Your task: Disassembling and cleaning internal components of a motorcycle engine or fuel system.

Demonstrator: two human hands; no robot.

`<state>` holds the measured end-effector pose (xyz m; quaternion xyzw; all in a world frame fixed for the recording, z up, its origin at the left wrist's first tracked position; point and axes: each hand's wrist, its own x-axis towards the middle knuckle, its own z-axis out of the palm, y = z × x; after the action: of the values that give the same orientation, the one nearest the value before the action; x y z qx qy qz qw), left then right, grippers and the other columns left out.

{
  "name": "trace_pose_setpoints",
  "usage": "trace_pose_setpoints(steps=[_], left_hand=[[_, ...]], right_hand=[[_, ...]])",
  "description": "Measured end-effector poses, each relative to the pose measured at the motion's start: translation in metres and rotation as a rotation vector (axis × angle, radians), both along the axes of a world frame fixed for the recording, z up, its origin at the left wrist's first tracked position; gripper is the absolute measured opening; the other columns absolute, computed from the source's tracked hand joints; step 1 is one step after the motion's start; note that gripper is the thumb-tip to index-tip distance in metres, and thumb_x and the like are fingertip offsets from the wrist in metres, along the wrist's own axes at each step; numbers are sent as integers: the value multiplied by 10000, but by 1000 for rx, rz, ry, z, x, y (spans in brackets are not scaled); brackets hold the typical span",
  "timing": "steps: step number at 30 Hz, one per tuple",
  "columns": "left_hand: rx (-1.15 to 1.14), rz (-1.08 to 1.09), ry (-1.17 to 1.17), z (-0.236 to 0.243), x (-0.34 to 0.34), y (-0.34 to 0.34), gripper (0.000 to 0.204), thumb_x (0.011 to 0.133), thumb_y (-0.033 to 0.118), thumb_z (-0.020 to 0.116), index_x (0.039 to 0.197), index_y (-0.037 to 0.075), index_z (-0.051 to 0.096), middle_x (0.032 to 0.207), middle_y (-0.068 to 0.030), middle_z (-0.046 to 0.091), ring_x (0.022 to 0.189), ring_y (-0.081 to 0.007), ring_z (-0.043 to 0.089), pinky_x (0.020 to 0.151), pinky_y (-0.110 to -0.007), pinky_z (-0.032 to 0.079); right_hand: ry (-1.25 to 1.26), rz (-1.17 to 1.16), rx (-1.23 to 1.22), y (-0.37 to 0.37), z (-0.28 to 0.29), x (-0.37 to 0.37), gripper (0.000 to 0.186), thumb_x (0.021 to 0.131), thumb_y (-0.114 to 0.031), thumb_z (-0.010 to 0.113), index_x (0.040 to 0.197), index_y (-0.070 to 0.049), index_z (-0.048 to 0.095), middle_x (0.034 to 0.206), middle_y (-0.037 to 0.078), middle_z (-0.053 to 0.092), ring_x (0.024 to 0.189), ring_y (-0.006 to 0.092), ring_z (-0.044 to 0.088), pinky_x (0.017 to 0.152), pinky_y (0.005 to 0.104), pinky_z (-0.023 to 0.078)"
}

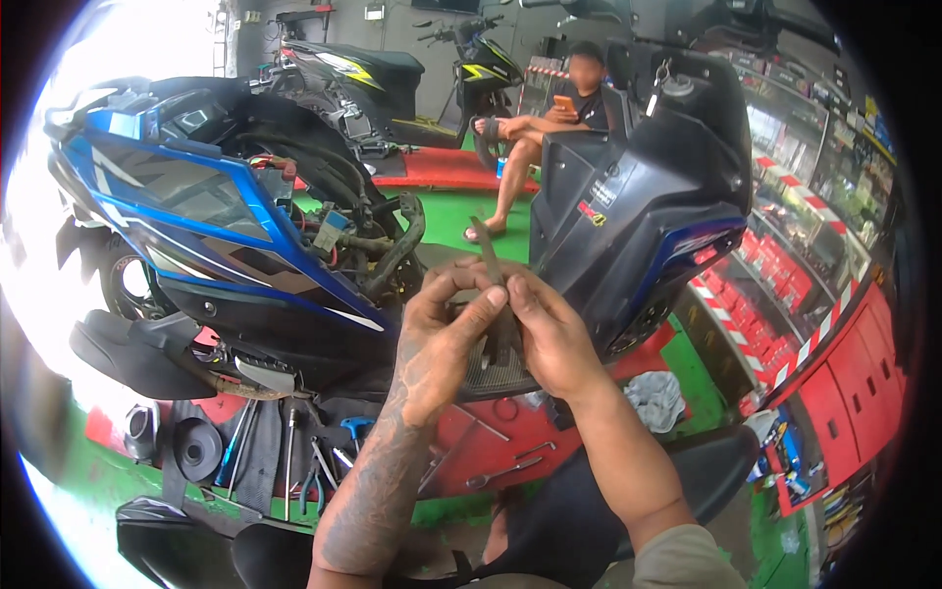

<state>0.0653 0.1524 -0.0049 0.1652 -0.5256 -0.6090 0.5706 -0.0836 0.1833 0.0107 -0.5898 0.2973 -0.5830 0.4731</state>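
Both my hands meet in front of a partly stripped blue and black scooter [275, 250]. Between them stands a narrow, flat, dark grey-brown strip [488, 243]; its exact kind I cannot make out. My left hand [442, 334] grips it with the thumb and curled fingers. On the other side my right hand [551, 339] pinches the same strip with thumb and forefinger. The strip's upper end sticks up above my fingertips, while its middle is hidden by them. Below my hands lies the scooter's dark footboard [491, 378].
Bared wiring and a frame tube [407, 240] show beside my left hand. Pliers [312, 486], a blue-handled tool [357, 425] and a ratchet wrench [500, 471] lie below. A seated person [579, 113] holds a phone. Farther back stands another motorcycle [383, 83]; a glass cabinet [795, 226] flanks the right.
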Motion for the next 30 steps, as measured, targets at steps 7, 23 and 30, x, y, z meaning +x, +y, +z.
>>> trace_pose_setpoints(steps=[7, 23, 30], left_hand=[[-116, 260, -180, -17, -11, -34, 176, 937, 151, 759, 997, -12, 731, 1346, -132, 528, 1093, -214, 638, 970, -316, 490], [-961, 854, -1113, 22, 112, -13, 189, 960, 39, 623, 1108, -53, 694, 1100, -170, 656, 1029, -294, 637, 925, -385, 495], [-1177, 1241, -1322, -22, 156, -37, 337, 1069, 201, 486, 1222, -59, 636, 1191, -197, 626, 1115, -339, 613, 981, -470, 481]], right_hand=[[102, -115, 65, -24, 0, -7, 441, 1092, -404, 536, 1350, -54, 613, 902, -41, 598, 678, 22, 471, 570, 193, 372], [921, -532, 63, -198, -143, -46, 185, 949, -203, 674, 1098, -176, 779, 1070, 109, 762, 1037, 315, 718, 885, 438, 551], [1074, -375, 44, -265, -166, -16, 217, 899, -198, 666, 1075, -224, 789, 1065, 111, 759, 1010, 330, 725, 853, 469, 572]])
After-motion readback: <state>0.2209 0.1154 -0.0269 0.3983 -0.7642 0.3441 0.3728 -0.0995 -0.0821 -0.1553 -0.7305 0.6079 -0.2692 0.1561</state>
